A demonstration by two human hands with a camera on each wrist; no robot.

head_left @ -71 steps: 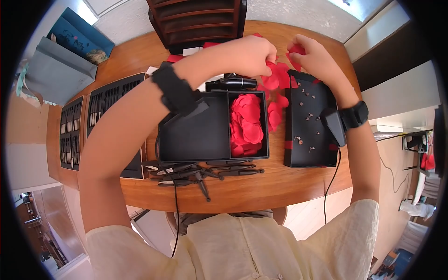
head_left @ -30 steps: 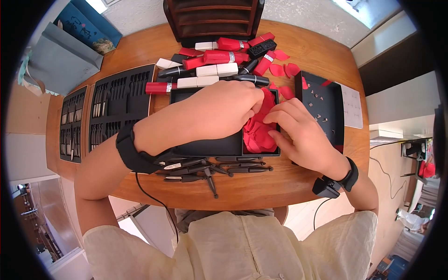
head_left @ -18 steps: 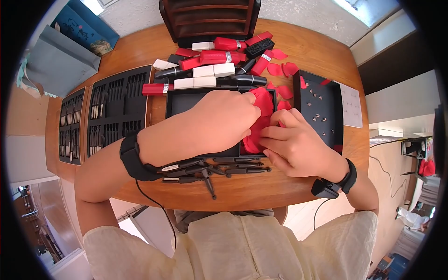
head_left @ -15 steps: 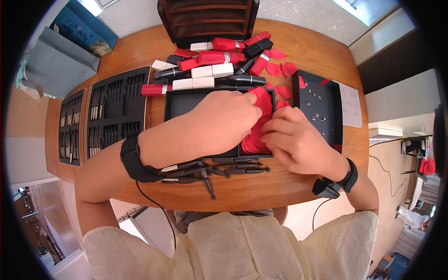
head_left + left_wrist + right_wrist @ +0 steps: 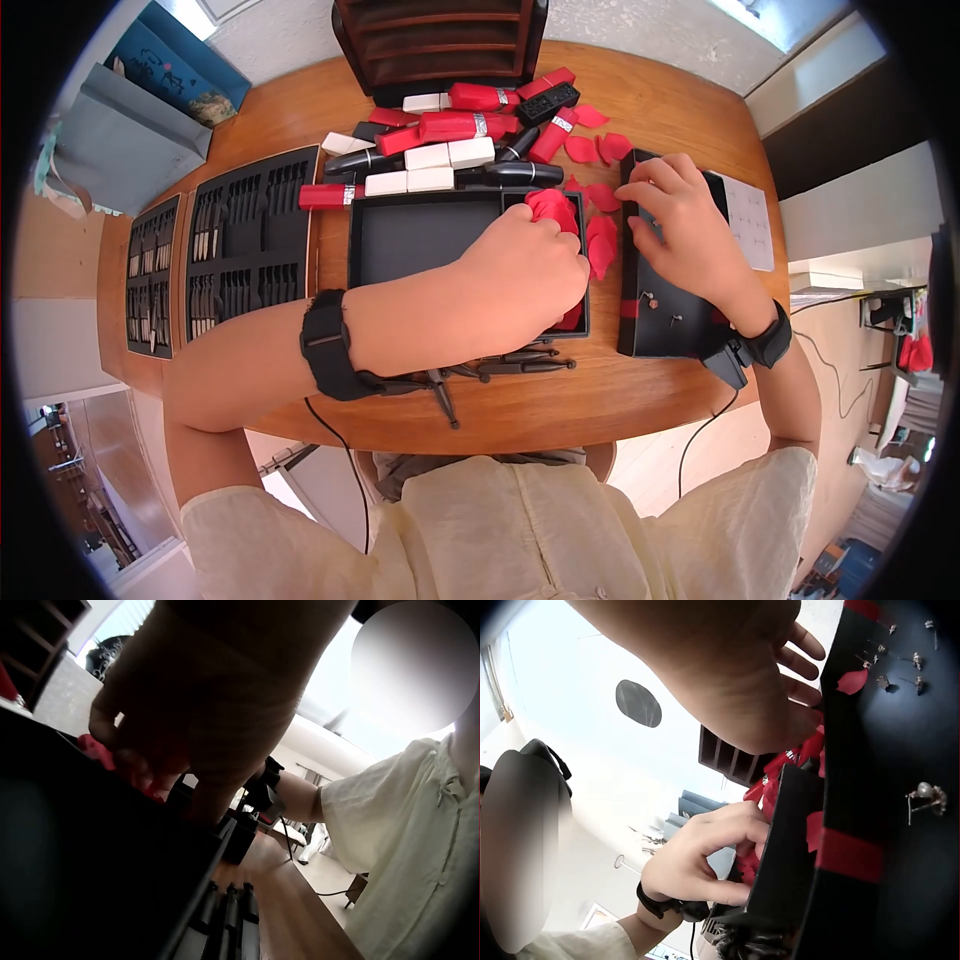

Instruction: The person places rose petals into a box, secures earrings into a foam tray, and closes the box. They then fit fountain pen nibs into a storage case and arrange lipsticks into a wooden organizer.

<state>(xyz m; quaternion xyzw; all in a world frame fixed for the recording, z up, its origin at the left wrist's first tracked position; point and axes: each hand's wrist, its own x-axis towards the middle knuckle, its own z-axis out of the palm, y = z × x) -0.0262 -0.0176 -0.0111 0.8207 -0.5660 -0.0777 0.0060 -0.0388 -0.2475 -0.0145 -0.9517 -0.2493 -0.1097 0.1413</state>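
Note:
My left hand (image 5: 530, 268) lies over the right compartment of a divided black box (image 5: 425, 235), its fingertips down among the red fabric petals (image 5: 552, 207) there. The right wrist view shows that thumb apart from the fingers, their tips hidden behind the box wall. The box's wide left compartment shows a bare black floor. My right hand (image 5: 688, 228) is raised over a shallow black tray (image 5: 690, 340), fingers loosely bent and spread with nothing between them. Small stud earrings (image 5: 928, 796) lie scattered in that tray. Loose petals (image 5: 600, 248) lie between box and tray.
Red, white and black lipstick tubes (image 5: 462, 125) crowd the back, before a dark wooden rack (image 5: 440, 45). Black slotted trays (image 5: 262, 225) with slim tools stand left. Black-handled tools (image 5: 525, 364) lie in front of the box. A white card (image 5: 747, 215) lies right.
Both hands came from beyond the box, with petals, to its right compartment. Since then my right hand has lifted away rightward over the tray, and my left has shifted right over the petals.

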